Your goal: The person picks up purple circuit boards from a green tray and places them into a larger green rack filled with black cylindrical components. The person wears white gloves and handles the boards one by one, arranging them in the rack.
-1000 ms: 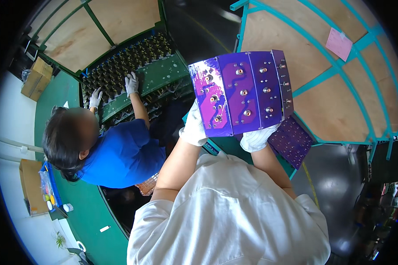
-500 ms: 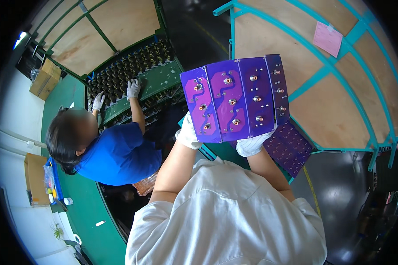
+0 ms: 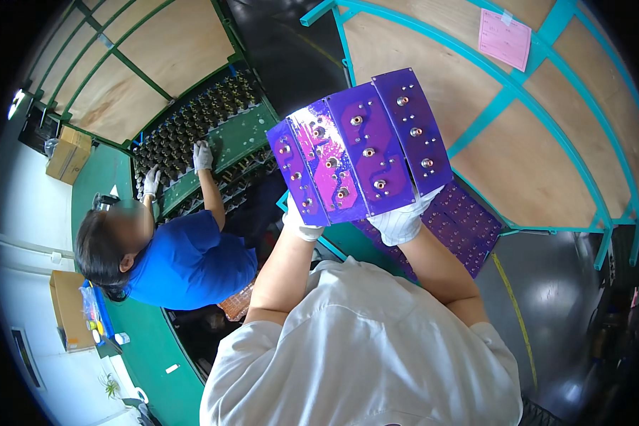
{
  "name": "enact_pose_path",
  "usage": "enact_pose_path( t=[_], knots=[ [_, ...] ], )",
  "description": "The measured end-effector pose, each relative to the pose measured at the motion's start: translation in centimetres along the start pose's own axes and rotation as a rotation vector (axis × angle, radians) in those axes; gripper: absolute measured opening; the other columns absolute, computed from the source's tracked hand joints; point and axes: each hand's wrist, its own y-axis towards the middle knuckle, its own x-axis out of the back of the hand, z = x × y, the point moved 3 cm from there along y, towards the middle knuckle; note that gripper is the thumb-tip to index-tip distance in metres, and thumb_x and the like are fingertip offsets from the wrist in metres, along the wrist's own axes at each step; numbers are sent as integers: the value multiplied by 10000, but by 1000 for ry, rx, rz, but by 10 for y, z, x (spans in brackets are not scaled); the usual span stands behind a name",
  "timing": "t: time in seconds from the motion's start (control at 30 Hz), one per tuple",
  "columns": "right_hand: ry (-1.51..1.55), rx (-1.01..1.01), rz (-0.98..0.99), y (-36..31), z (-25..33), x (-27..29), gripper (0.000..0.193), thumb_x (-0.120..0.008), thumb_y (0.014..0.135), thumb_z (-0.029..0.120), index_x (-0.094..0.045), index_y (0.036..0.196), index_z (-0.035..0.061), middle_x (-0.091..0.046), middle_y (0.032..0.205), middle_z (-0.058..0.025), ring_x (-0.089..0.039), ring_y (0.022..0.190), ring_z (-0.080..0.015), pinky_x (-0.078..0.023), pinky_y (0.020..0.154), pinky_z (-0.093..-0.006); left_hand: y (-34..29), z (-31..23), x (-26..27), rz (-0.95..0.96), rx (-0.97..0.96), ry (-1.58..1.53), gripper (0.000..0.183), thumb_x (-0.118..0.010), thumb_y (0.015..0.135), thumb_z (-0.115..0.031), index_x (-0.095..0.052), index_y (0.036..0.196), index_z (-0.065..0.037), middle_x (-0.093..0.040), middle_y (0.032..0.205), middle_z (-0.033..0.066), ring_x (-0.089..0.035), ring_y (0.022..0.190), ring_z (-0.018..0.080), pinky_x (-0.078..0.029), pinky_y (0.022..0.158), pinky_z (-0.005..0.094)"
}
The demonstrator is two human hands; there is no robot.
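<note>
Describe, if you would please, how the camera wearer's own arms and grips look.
The left grip and right grip wear white gloves ending near the wrists. The forearms are bare up to short, loose white sleeves around the elbows. No cables or clear markings show.

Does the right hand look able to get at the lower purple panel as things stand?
Probably not while loaded: the right hand holds the raised purple panel at its near edge, together with the left hand. Otherwise the way looks fairly free, as the right part of the lower purple panel shows uncovered.
</note>
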Motion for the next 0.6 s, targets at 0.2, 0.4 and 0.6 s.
enact_pose_path(
  t=[0.2, 0.4, 0.6],
  knots=[
    [120, -126, 80, 11, -19, -10, 594, -527, 847, 353, -306, 1318, 66, -366, 1313, -135, -395, 1181, -244, -341, 970, -409, 13, -8, 15, -89, 7, -13, 330, -405, 928, -187, -446, 1236, -78, -528, 1178, 87, -549, 1023, 228, -481, 844, 369],
    [197, -234, 136, 26, -55, -44, 600, -513, 851, 370, -300, 1324, 70, -352, 1327, -132, -380, 1197, -242, -333, 982, -407, 33, -39, 47, -75, -22, -30, 319, -396, 928, -233, -484, 1191, -77, -544, 1147, 77, -543, 1006, 215, -472, 835, 358],
    [232, -314, 159, 51, -107, -99, 605, -499, 856, 387, -294, 1331, 73, -337, 1341, -130, -365, 1213, -240, -324, 993, -406, 63, -90, 107, -203, -28, -13, 320, -375, 933, -232, -476, 1198, -83, -540, 1150, 78, -536, 1004, 212, -460, 844, 370]
  ],
)
